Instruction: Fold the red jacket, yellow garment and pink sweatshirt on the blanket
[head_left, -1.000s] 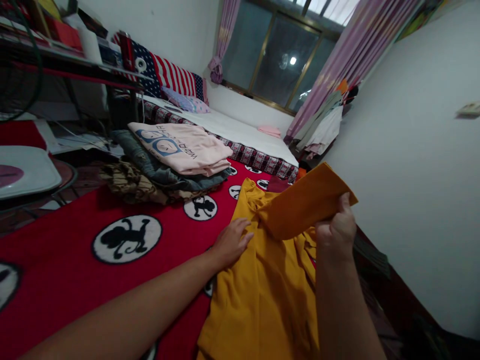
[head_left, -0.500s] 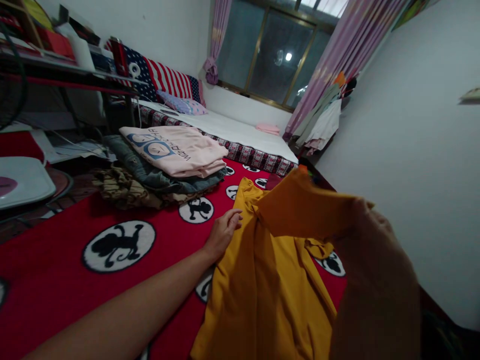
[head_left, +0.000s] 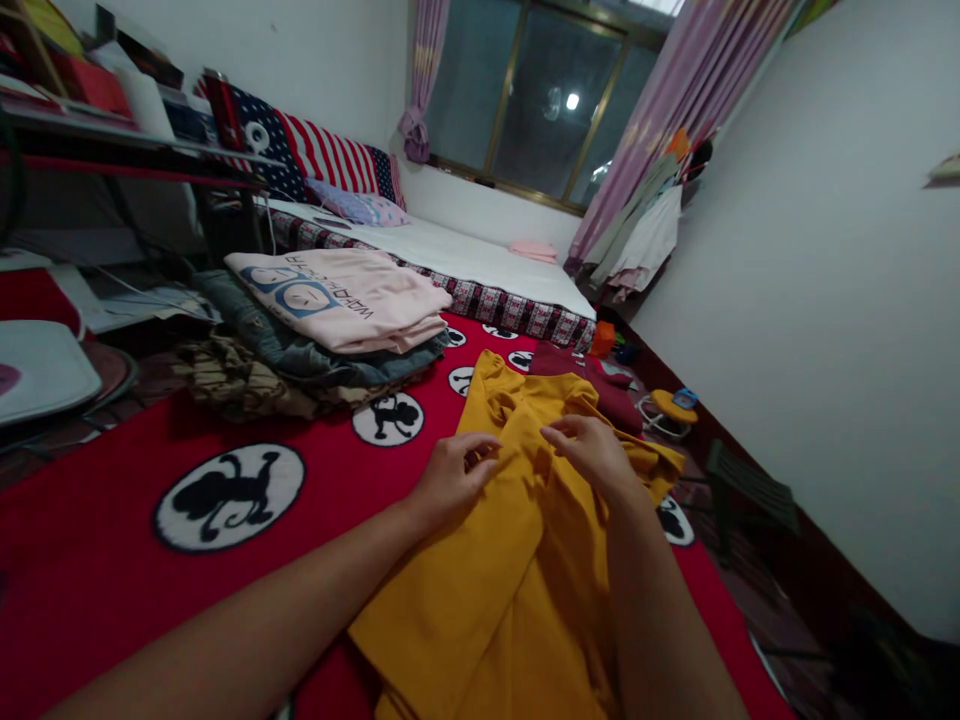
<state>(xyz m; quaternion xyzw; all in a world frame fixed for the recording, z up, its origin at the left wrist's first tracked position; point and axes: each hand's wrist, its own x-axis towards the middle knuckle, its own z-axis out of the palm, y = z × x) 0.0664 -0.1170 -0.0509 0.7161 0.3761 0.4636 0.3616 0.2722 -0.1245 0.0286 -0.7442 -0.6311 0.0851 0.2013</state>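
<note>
Both hands lay flat and open on the yellow shirt [head_left: 517, 560] spread over the red blanket [head_left: 150, 590], the left hand [head_left: 450, 480] and right hand [head_left: 592, 452] pressing the cloth, gripping nothing, near the pile of folded clothes [head_left: 322, 320].

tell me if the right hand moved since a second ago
Yes. The right hand has come down from holding a flap of the yellow garment up in the air and now rests flat on it, closer to the left hand.
</note>
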